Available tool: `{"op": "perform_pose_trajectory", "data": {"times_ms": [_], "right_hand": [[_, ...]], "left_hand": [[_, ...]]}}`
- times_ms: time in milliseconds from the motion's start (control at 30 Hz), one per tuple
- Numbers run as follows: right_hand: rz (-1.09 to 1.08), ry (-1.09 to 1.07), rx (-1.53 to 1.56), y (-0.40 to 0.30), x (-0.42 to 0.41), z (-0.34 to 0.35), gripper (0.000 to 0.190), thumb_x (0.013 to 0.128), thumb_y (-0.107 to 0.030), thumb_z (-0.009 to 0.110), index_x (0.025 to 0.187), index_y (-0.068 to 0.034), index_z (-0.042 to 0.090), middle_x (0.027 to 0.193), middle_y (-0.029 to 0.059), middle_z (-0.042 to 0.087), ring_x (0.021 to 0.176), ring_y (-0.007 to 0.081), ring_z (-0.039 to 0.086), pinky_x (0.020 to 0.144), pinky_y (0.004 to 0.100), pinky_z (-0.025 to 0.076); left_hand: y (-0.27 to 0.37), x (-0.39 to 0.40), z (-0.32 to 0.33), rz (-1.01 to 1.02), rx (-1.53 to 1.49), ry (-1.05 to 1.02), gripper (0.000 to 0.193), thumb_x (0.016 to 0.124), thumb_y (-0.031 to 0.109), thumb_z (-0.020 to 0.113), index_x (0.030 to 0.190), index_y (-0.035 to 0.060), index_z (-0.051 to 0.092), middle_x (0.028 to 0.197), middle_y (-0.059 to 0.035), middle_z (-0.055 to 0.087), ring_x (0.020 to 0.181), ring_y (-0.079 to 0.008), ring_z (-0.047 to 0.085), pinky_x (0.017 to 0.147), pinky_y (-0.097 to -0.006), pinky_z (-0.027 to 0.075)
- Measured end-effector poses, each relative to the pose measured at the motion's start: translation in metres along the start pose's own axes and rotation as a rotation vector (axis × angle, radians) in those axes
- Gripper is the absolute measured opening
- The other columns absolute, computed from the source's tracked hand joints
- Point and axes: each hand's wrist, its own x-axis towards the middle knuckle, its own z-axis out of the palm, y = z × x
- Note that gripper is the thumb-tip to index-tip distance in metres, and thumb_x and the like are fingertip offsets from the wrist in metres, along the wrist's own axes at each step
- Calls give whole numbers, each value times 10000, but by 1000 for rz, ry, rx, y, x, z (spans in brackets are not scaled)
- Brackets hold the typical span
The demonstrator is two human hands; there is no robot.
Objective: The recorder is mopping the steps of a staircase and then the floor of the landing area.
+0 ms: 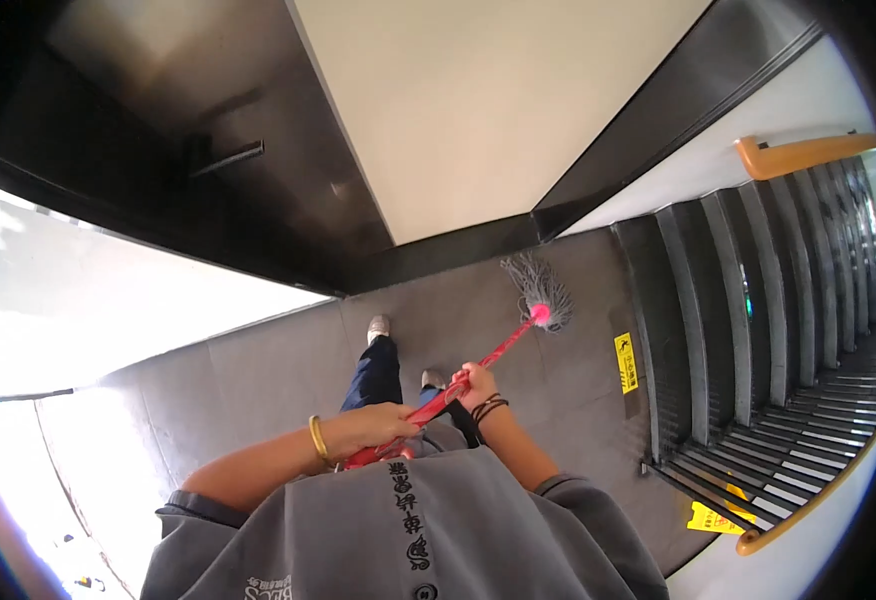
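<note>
Both of my hands grip the red patterned handle (508,344) of a string mop. My left hand (373,430), with a gold-coloured bangle at the wrist, closes around the upper part close to my grey shirt. Further down the handle, my right hand (474,385) holds on, dark bands around its wrist. The mop's grey string head (539,281), with a pink collar, rests on the grey tiled floor (468,315) ahead and to the right of my feet. My shirt partly hides the handle's top end.
Dark stairs (715,300) lie to the right, with a wooden handrail (805,154) and a railing (775,465). A yellow warning sticker (625,364) is on the floor before them. A yellow floor sign (708,517) stands by the railing. Ahead are a cream wall panel (475,112) and a dark door (258,112) with a handle.
</note>
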Motion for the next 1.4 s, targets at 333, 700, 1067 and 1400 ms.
{"op": "perform_pose_trajectory", "data": {"times_ms": [333,700,1067,1400], "right_hand": [[-68,154,-368,59,21,13,329,787,-311,432,955,-31,390,688,118,526,604,270,568,429,410,468],[413,-330,-880,378,16,114,522,798,-483,348,918,6,486,737,145,577,578,221,580,485,336,495],[749,-377,-953,722,-65,211,225,763,-185,500,878,4,453,718,124,572,567,224,585,504,351,500],[437,-358,-877,696,-59,202,206,748,-172,511,847,3,467,694,110,558,585,220,586,500,343,493]], "left_hand": [[-45,-53,-34,-53,212,69,267,848,248,346,1051,97,432,640,0,417,477,-55,405,361,-186,328],[-291,-274,-152,30,209,544,320,825,233,397,1109,95,454,553,5,411,447,-57,399,376,-201,332],[-488,-446,-116,-6,84,1087,411,764,177,527,1141,53,420,744,-52,522,662,-88,486,583,-207,405],[-471,-443,-146,-123,-46,769,592,706,53,539,1235,103,279,643,-23,448,535,-83,443,450,-212,368]]}}
